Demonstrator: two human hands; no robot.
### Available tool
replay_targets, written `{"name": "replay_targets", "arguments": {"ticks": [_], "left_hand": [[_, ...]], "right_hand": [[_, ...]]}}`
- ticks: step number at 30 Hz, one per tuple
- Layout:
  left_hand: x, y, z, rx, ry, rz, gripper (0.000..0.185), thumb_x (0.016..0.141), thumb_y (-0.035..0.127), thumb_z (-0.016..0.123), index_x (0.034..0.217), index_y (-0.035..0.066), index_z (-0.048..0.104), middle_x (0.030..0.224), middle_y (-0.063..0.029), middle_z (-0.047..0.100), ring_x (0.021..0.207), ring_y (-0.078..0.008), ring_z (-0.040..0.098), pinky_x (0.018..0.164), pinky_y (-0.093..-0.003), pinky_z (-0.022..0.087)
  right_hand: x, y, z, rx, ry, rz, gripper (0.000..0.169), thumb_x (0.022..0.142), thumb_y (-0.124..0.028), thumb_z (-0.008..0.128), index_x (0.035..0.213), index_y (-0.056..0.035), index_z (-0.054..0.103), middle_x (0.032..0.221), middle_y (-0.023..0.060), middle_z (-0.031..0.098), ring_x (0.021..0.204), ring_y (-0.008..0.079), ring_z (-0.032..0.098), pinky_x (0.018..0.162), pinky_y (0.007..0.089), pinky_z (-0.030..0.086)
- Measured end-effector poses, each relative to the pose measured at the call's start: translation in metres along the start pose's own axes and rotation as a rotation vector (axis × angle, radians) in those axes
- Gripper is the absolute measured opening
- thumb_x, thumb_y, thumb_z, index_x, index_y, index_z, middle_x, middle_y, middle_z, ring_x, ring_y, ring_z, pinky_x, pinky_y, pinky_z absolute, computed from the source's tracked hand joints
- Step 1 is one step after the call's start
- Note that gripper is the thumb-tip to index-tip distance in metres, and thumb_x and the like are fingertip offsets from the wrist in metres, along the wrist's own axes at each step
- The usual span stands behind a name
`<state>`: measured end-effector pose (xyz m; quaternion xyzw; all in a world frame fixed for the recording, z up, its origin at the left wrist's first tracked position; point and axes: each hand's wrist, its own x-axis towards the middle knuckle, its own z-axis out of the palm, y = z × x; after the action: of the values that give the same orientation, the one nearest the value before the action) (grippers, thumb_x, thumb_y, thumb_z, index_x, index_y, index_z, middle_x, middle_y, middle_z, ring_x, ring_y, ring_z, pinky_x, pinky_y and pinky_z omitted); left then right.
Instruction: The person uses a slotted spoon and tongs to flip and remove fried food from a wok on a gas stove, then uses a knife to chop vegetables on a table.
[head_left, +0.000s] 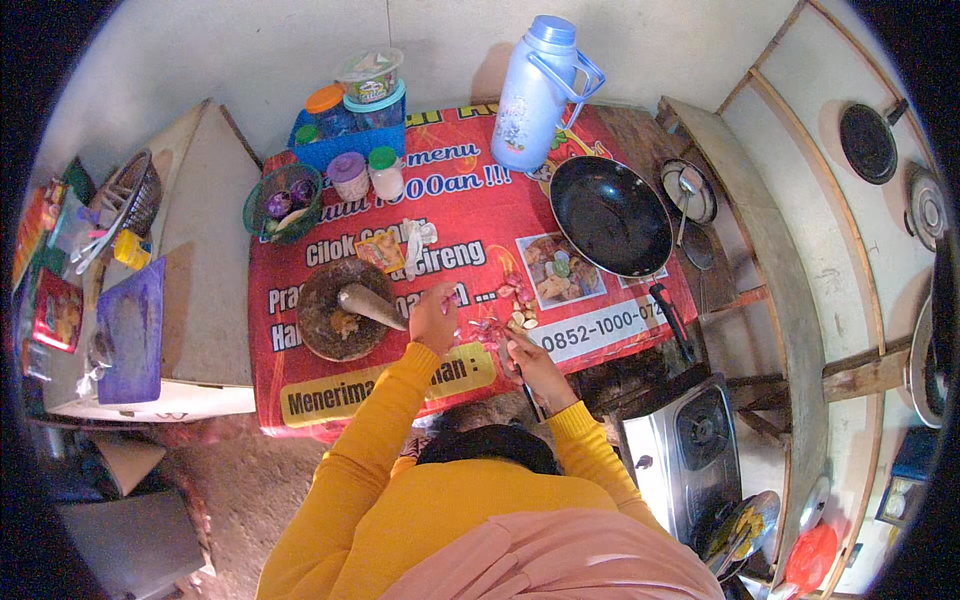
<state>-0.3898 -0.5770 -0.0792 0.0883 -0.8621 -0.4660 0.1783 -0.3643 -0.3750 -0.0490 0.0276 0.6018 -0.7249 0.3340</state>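
My left hand (433, 319) is over the table, with a small purple-red piece that looks like a shallot (450, 303) at its fingertips. In my right hand (538, 369) is a knife (533, 397) with a dark handle, its blade partly hidden by the fingers. Shallot peelings (484, 328) lie on the table between my hands. Just beyond my right hand are peeled garlic cloves (523, 320) and several shallots (514, 288). A stone mortar (315, 311) stands left of my left hand, with a pestle (367, 304) leaning in it and brownish paste (344, 325) inside.
A red printed banner (465, 217) covers the table. On it stand a black frying pan (611, 217), a blue vacuum flask (532, 97), a green basket (255, 214) with purple onions, lidded jars (349, 178) and a blue bin (330, 148). A gas stove (701, 427) is at the right.
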Motion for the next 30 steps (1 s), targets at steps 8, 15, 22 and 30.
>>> {"name": "replay_targets", "arguments": {"ticks": [8,15,22,30], "left_hand": [[0.011,-0.023,0.01,0.267,-0.002,0.091,0.024,0.074,0.009,0.056,0.098,0.004,0.057,0.095,-0.0163,0.058,0.092,-0.0338,0.054,0.08,-0.0419,0.043],[-0.022,0.013,0.023,0.421,-0.349,0.176,0.018,0.074,0.011,0.054,0.089,0.001,0.054,0.088,-0.0179,0.056,0.081,-0.0351,0.058,0.066,-0.0439,0.048],[-0.016,0.0,0.063,0.291,-0.405,0.158,0.016,0.074,0.008,0.051,0.087,0.0,0.055,0.086,-0.0207,0.056,0.08,-0.0377,0.057,0.066,-0.0446,0.047],[0.01,0.041,0.056,0.195,-0.324,0.146,0.02,0.075,0.011,0.051,0.092,0.006,0.061,0.09,-0.0167,0.058,0.083,-0.0347,0.057,0.07,-0.0433,0.046]], "right_hand": [[-0.003,0.0,0.002,-0.041,-0.027,0.007,0.045,0.092,-0.023,0.043,0.134,-0.0079,0.032,0.067,-0.0045,0.038,0.056,0.0049,0.035,0.044,0.0181,0.032],[0.001,0.006,-0.005,-0.002,-0.018,0.015,0.044,0.093,-0.025,0.042,0.134,-0.0127,0.033,0.066,-0.0039,0.038,0.052,0.006,0.035,0.042,0.0186,0.032],[-0.009,-0.006,-0.004,0.063,0.073,0.034,0.044,0.092,-0.026,0.044,0.133,-0.0126,0.034,0.066,-0.0033,0.04,0.052,0.0056,0.036,0.041,0.0183,0.032],[-0.027,-0.011,-0.018,0.216,0.089,0.031,0.05,0.091,-0.026,0.045,0.136,-0.0136,0.028,0.066,-0.0022,0.04,0.05,0.0071,0.037,0.041,0.0195,0.031]]}}
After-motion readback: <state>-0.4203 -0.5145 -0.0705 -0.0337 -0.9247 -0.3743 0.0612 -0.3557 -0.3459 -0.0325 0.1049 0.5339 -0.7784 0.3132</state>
